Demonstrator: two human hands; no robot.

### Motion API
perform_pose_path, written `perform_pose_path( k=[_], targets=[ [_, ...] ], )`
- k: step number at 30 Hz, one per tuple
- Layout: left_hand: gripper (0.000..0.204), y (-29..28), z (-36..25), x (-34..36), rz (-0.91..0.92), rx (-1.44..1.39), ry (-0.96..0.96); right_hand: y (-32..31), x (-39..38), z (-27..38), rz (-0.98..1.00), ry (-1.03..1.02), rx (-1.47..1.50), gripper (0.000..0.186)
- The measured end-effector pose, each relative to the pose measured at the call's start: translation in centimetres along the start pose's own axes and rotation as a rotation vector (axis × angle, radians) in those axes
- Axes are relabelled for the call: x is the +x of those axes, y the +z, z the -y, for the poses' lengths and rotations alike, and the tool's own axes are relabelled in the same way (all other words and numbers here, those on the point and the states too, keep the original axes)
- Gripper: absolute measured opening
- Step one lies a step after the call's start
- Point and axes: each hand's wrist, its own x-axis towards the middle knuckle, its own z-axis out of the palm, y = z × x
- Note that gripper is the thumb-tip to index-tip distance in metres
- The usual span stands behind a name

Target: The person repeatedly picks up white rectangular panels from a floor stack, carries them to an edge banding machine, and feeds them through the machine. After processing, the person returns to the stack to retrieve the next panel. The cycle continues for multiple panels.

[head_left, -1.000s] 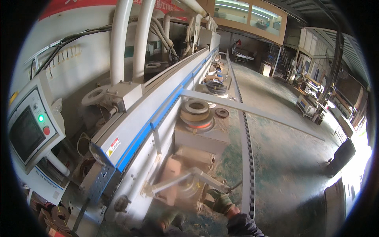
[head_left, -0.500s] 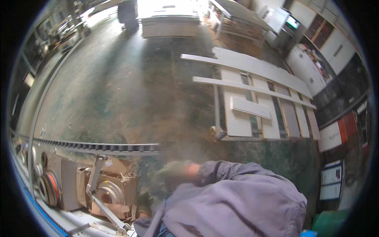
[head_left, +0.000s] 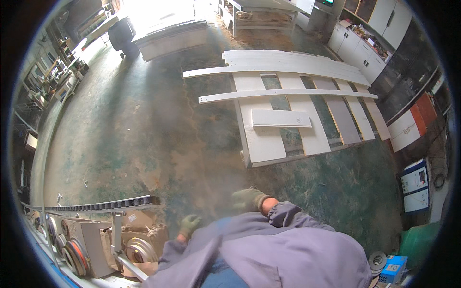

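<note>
My left hand (head_left: 189, 223), in a green work glove, hangs at my left side near torn cardboard boxes (head_left: 139, 225) with coils of banding, its fingers loosely apart with nothing seen in them. My right hand (head_left: 249, 199), also gloved, is out in front of my body over the floor, its fingertips smeared by motion. A strip of roller conveyor (head_left: 96, 207) runs at the lower left beside a metal arm (head_left: 116, 233).
A low rack (head_left: 244, 151) bearing white boards (head_left: 307, 125) lies ahead-right. Behind it are a stack of panels (head_left: 168, 43), a table (head_left: 254, 6) and white cabinets (head_left: 360, 54). Coloured reels (head_left: 77, 254) stand lower left; a blue box (head_left: 393, 269) lower right.
My view has swung right from the long machine with its control screen to the floor and boards. My right hand has left the metal arm and conveyor it was beside.
</note>
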Motion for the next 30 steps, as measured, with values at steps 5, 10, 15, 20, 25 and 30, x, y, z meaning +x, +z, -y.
perform_pose_path(
  k=[5, 10, 15, 20, 25, 30],
  targets=[
    [0.028, 4.1, -13.9, 7.0, 0.006, -0.316, -0.225, -8.2, -2.2, -6.5, -0.118, 0.122, -0.001, 0.057],
    [0.038, 7.4, -18.7, 12.3, -0.059, -0.24, -0.008, -14.9, -2.8, -9.9, -0.025, 0.22, 0.076, 0.053],
    [0.045, 7.6, -23.1, 17.5, -0.005, -0.05, -0.026, -16.7, -2.3, -15.9, -0.091, 0.275, 0.072, 0.058],
    [0.037, 3.9, -20.7, 27.4, -0.097, -0.064, -0.048, -16.1, 0.7, -19.3, -0.165, 0.346, 0.205, 0.058],
    [0.037, 1.0, -22.8, 40.0, -0.139, -0.065, -0.18, -17.3, 2.8, -19.8, -0.184, 0.501, 0.29, 0.055],
    [0.048, -1.7, -22.0, 54.6, -0.227, 0.29, -0.14, -13.8, 4.9, -22.3, -0.292, 0.828, 0.546, 0.052]
  ],
)
